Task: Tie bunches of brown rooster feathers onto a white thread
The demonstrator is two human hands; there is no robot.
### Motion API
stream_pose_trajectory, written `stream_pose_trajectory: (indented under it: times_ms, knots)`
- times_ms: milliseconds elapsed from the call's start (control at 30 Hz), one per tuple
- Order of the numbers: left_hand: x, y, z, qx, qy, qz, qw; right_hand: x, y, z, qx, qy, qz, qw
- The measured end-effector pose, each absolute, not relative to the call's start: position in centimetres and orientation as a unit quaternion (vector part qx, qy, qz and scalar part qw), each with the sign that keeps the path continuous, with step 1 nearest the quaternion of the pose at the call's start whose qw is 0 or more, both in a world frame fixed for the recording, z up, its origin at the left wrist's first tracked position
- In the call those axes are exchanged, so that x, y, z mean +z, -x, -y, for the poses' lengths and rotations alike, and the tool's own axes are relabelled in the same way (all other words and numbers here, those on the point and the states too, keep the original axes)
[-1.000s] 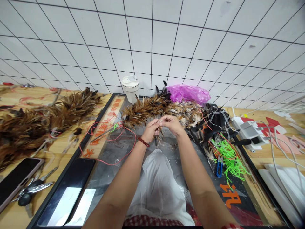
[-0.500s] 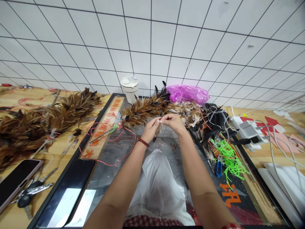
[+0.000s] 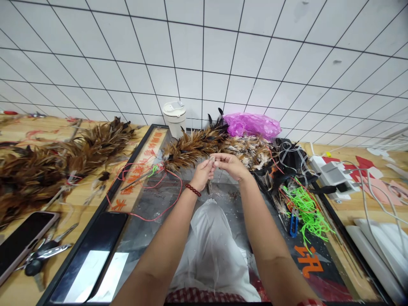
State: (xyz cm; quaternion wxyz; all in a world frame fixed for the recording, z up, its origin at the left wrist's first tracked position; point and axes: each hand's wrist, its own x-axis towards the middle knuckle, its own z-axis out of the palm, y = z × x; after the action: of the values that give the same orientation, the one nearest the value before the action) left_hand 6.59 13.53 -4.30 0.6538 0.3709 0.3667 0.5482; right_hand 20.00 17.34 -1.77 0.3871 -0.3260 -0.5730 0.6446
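Observation:
My left hand (image 3: 204, 173), with a red bead bracelet on its wrist, is closed on a small dark feather (image 3: 208, 187) that hangs below its fingers. My right hand (image 3: 232, 166) meets it at the fingertips, pinching the feather's pale upper end. Just behind both hands lies a bundle of brown feathers (image 3: 191, 148) on the dark glass-topped surface. Loose pale and brown feathers (image 3: 248, 148) are heaped behind my right hand. A pink cord (image 3: 154, 219) loops to the left of my left hand.
A white cup (image 3: 175, 119) and a purple plastic bag (image 3: 253, 125) stand by the wall. Green strings (image 3: 310, 212), blue snips (image 3: 293, 222) and a power strip (image 3: 333, 176) are right. Phones (image 3: 91, 255), keys (image 3: 41, 255) and more feather bundles (image 3: 92, 148) lie left.
The feather hangs lower and more upright beneath my left hand. The fingers of both hands have shifted slightly at its upper end.

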Motion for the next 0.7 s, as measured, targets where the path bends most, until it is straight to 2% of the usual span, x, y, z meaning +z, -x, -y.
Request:
stream_pose_trajectory:
  times_ms: [100,333,533,700]
  knots:
    - [-4.2,-6.4,-13.4,0.545,-0.362,-0.365,0.662,-2.1,-20.2,-17.4,0.646,0.305,0.590,0.377]
    - [-4.0,-6.5,-13.2,0.509,-0.378,-0.343,0.693,-1.5,-19.7,-17.3,0.590,0.335,0.602,0.419]
    - [-2.9,-5.9,-12.9,0.485,-0.316,-0.277,0.767,-1.0,-20.3,-16.9,0.628,0.330,0.583,0.395]
    - [-3.1,-5.9,-12.8,0.466,-0.321,-0.319,0.761,-1.9,-20.3,-17.6,0.501,0.360,0.676,0.403]
